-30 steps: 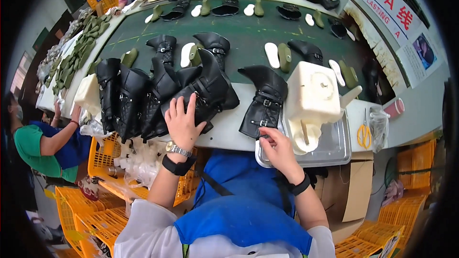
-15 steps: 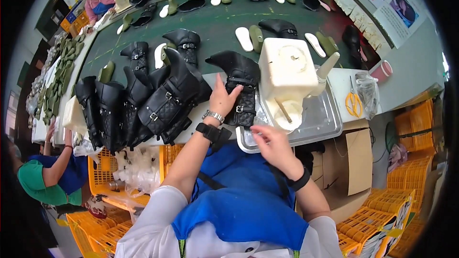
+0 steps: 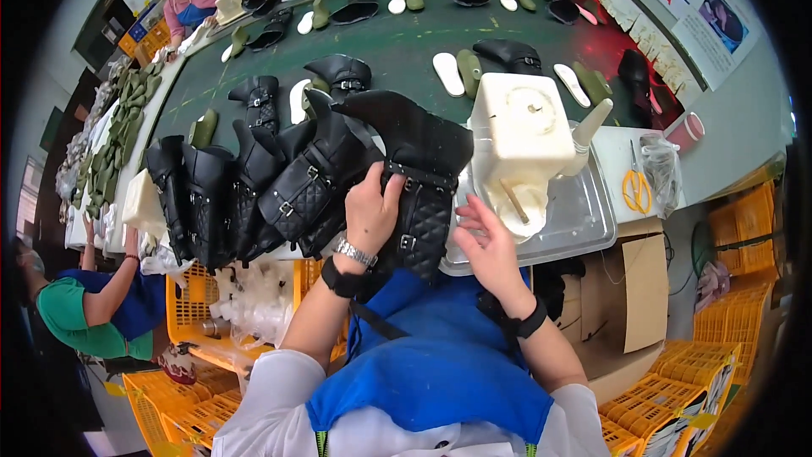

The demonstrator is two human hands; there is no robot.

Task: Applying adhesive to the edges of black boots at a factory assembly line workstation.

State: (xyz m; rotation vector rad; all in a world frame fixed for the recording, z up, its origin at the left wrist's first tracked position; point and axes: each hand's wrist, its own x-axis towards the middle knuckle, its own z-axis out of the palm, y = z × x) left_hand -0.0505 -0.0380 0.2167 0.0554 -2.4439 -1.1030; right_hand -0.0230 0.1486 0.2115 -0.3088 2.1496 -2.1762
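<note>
A black quilted boot (image 3: 427,131) with buckled straps is in front of me, its toe pointing to the left. My left hand (image 3: 370,218) grips the boot's shaft by its near left edge, the thumb beside a strap. My right hand (image 3: 491,256) is to the right of the shaft with fingers apart, holding nothing. Beyond it stands a cream plastic pot (image 3: 520,131) with a brown stick (image 3: 513,201) in its front well. That pot rests in a clear plastic tray (image 3: 579,224). More black boots (image 3: 207,190) crowd together on the left, upper ends toward me.
Green shoe lasts (image 3: 468,73), pale insoles (image 3: 448,74) and further boots lie on the green belt (image 3: 397,42). Orange-handled scissors (image 3: 636,190) and a plastic bag (image 3: 662,171) lie at right. Below are a cardboard box (image 3: 643,288) and orange crates (image 3: 190,305). Two people work at left.
The boot has come up and nearer to me. My left hand has gone from lying against it to gripping its shaft. My right hand has turned and its fingers have spread.
</note>
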